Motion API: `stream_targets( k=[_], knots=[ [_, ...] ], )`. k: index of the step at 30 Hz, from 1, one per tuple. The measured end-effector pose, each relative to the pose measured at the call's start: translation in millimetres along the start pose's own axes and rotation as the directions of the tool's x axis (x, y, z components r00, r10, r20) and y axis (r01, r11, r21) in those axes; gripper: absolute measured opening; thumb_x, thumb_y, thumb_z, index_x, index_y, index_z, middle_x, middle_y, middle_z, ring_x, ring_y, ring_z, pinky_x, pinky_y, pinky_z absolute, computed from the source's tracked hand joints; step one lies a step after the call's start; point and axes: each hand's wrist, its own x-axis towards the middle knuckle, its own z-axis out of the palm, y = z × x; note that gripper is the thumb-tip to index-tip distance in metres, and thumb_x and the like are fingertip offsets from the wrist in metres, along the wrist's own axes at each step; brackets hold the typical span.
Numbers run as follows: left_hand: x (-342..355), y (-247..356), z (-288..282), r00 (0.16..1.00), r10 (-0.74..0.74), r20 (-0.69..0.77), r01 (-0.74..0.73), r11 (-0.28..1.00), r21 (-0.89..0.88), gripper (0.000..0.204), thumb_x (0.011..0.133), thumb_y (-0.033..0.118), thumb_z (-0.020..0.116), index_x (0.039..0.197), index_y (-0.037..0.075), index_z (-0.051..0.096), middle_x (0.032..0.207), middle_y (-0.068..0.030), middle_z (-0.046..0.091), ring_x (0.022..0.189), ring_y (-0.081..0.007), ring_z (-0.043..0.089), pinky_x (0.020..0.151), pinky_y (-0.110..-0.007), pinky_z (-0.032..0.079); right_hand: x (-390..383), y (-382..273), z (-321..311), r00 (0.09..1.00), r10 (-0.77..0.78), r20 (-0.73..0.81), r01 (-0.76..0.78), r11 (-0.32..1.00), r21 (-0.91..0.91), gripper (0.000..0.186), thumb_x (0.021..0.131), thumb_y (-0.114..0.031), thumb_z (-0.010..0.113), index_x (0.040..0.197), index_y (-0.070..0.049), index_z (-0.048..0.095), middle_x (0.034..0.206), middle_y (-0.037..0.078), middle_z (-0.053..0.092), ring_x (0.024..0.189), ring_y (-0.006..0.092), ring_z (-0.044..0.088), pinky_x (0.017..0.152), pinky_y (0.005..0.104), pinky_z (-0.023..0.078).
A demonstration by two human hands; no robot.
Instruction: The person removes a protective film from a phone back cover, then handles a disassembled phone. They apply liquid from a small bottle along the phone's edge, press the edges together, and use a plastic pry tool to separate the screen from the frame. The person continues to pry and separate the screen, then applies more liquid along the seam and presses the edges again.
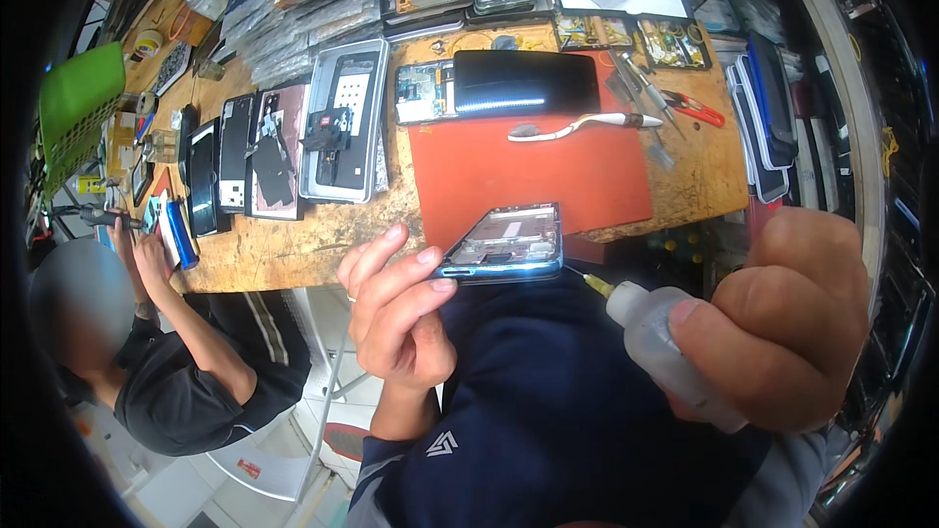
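Observation:
My left hand (401, 308) is closed on a blue-edged phone frame (509, 240), gripping its left end just off the near edge of the workbench. The frame is tilted, with its bare inner side facing up. In my right hand (782, 323) is a translucent squeeze bottle (660, 332) with a yellow-based needle tip (599, 284). The thin needle points left at the frame's lower right corner; whether it touches, I cannot tell. Beyond lies an orange-red mat (528, 176), and a white-handled toothbrush (587, 123) rests on it. Past the brush sits an opened phone with a dark screen (528, 81).
Red-handled pliers (696, 110) and tweezers (641, 88) lie right of the mat. A grey tray (377, 127) and several phone parts stand to its left. Stacked bagged screens (303, 24) fill the back. A co-worker (186, 352) sits at left, arms on the bench.

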Motion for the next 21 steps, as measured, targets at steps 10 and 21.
stream_targets(
  k=[10,21],
  knots=[
    [24.2,1.3,17.2,1.000,0.005,0.017,-0.005,1.000,0.003,0.013,0.092,0.002,0.068,0.103,0.006,0.074,0.113,-0.0157,0.078,0.119,-0.0397,0.071,0.106,-0.048,0.046,-39.6,50.6,4.1,0.894,0.446,-0.046,-0.379,0.807,0.453,0.054,0.076,-0.050,0.085,0.099,-0.004,0.069,0.079,0.003,0.058,0.068,0.0160,0.054,0.063,0.0318,0.039],
    [66.4,-9.9,52.1,0.994,-0.070,0.083,0.086,0.973,-0.215,0.020,0.094,-0.006,0.075,0.111,0.000,0.066,0.105,-0.0153,0.068,0.100,-0.0256,0.066,0.093,-0.039,0.054,7.7,179.2,158.7,0.808,0.584,-0.074,-0.411,0.650,0.639,0.050,0.091,-0.013,0.082,0.134,-0.004,0.059,0.117,0.007,0.069,0.104,0.0147,0.063,0.090,0.0308,0.053]
  ],
)
